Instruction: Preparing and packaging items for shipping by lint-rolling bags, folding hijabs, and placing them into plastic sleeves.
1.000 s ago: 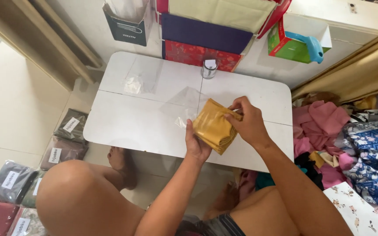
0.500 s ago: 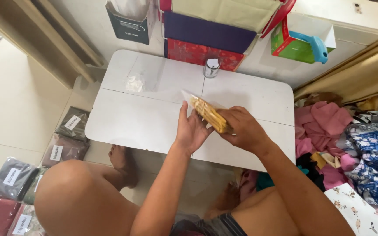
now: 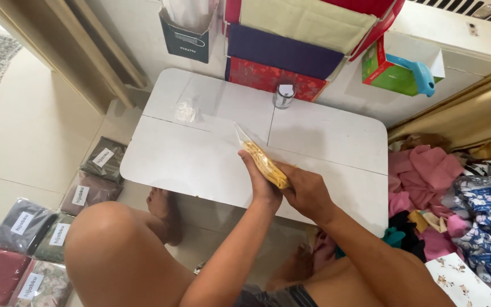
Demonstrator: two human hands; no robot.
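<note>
The person is sitting on the floor at a low white folding table [image 3: 200, 153]. Both hands are holding a folded yellow cloth in a clear plastic bag [image 3: 261, 161] over the middle of the table, near its front edge. The bag is standing on its thin side, tilted, with its clear end poking up and away from the person.

The left hand [image 3: 259, 185] is pressing flat against the near side of the bag, with the fingers closed together. The right hand [image 3: 308, 193] is curling around the lower end of the bag and gripping it.

A small glass jar with a white lid [image 3: 283, 95] is standing at the back of the table. A little crumpled bit of clear plastic [image 3: 185, 111] is lying on the back left part of the table. Left of the table, flat packed cloths with white labels [image 3: 41, 227] are lying on the floor. Right of the table, a messy pile of pink and blue cloths [image 3: 456, 199] is lying on the floor. Behind the table, big flat boxes [image 3: 282, 54] are leaning against the wall, and a green box [image 3: 390, 71] is sitting beside them.
</note>
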